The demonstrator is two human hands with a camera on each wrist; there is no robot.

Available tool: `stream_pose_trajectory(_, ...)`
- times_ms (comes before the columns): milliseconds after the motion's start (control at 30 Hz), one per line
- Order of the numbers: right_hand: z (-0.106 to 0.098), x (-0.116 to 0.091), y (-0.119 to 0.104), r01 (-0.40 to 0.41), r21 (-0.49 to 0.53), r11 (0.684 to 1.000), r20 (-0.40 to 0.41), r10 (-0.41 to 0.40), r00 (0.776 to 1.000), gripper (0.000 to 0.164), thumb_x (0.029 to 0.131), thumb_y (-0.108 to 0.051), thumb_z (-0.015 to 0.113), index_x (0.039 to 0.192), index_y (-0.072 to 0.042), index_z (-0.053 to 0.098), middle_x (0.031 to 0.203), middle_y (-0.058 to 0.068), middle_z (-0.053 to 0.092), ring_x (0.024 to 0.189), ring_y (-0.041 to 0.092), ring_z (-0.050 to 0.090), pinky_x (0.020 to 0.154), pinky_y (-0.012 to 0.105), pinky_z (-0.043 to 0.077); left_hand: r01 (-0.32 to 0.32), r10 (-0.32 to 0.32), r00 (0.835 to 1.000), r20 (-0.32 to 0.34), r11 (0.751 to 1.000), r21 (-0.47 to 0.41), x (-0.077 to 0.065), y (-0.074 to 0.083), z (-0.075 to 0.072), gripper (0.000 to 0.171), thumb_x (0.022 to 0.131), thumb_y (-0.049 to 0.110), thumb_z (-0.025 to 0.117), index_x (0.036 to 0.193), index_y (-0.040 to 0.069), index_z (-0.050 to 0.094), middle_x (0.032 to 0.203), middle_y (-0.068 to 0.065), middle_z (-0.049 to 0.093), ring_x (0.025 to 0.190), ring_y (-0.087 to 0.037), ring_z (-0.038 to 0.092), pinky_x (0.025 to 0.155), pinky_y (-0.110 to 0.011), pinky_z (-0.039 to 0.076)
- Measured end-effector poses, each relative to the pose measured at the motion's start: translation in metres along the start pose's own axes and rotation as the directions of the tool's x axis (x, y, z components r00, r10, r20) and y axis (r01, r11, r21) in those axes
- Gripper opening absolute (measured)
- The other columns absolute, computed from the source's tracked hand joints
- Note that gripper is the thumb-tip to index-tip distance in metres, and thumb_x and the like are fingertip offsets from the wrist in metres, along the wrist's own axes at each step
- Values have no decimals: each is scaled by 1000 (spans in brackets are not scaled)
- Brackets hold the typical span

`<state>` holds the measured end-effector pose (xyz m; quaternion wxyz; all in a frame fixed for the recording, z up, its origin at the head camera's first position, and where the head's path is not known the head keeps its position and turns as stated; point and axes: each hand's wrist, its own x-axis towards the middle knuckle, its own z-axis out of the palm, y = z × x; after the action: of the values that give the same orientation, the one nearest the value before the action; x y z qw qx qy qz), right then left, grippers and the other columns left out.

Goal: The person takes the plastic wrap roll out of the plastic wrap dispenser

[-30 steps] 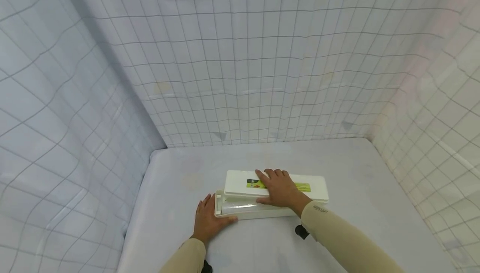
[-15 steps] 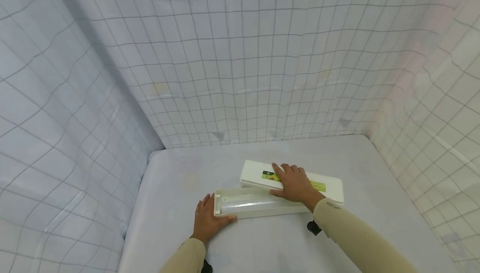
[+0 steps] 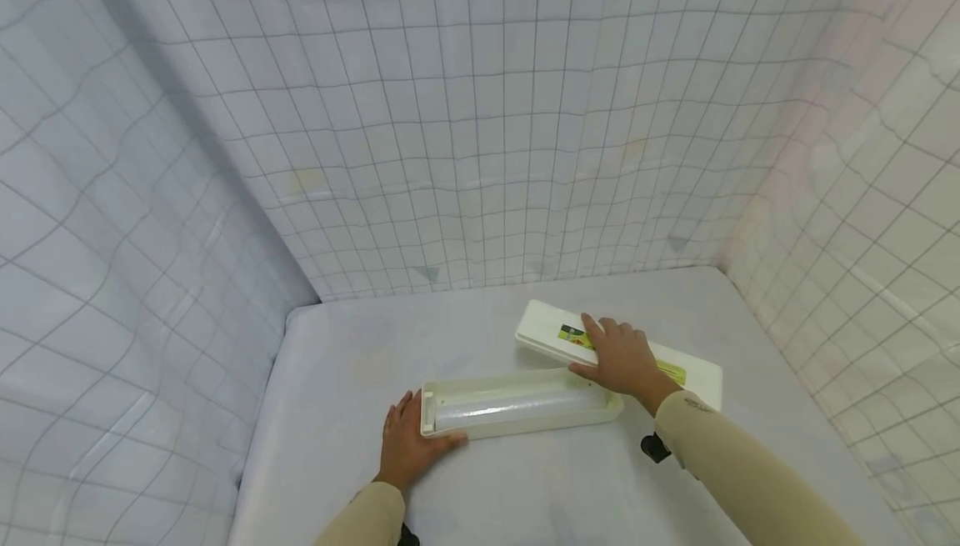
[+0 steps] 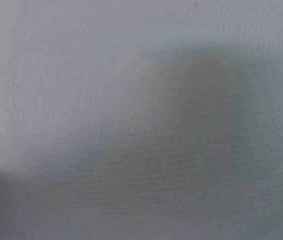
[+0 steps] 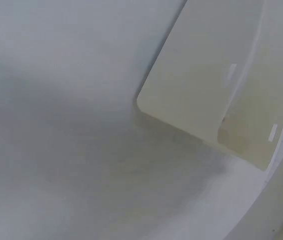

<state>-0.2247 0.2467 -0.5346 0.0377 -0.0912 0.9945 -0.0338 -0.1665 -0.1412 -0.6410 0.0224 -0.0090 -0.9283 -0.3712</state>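
A long cream plastic dispenser box (image 3: 528,427) lies uncovered on the white table in the head view. Inside it is a shiny roll of clear film (image 3: 517,407). My left hand (image 3: 408,444) holds the box's left end, thumb along the front wall. Over the right end, my right hand (image 3: 624,358) grips the white lid (image 3: 542,328), which bears a yellow-green label and sits askew, apart from most of the box. The right wrist view catches a corner of the box (image 5: 191,75). Only a blurred pale surface fills the left wrist view.
White sheeting with a dark grid (image 3: 465,154) encloses the table (image 3: 390,338) at the back and both sides. A black wrist strap piece (image 3: 656,448) hangs under the right sleeve (image 3: 738,454).
My right hand has drawn the lid rightward and back, turning it at an angle and uncovering the film roll. The left hand stays on the box's left end.
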Motion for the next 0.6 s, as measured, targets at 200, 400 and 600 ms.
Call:
stream_pose_trajectory(200, 2, -4, 18, -51, 14, 999, -20, 51, 998, 100, 89, -73, 59, 161, -11, 28, 148, 22, 51, 121, 48, 56, 97, 67, 49, -9, 8, 1000, 5, 1000, 6, 0, -1, 1, 120, 57, 67, 91, 152, 10, 45, 148, -13, 59, 150, -38, 36, 127, -62, 15)
stream_pose_trajectory(400, 4, -7, 35, -95, 35, 995, -12, 95, 995, 100, 90, -73, 59, 160, -8, 30, 146, 24, 53, 121, 50, 56, 95, 70, 49, 21, -22, 999, 40, 1000, 14, 2, 0, -1, 120, 58, 68, 90, 154, 13, 42, 151, -12, 56, 153, -34, 31, 130, -56, 11)
stream_pose_trajectory(600, 4, -13, 49, -142, 45, 989, -2, 142, 990, 102, 90, -72, 60, 161, -6, 28, 145, 26, 52, 119, 51, 56, 94, 71, 48, 27, -27, 999, 44, 1000, 6, 1, 2, -1, 121, 57, 65, 92, 153, 12, 43, 150, -13, 56, 152, -35, 32, 130, -56, 11)
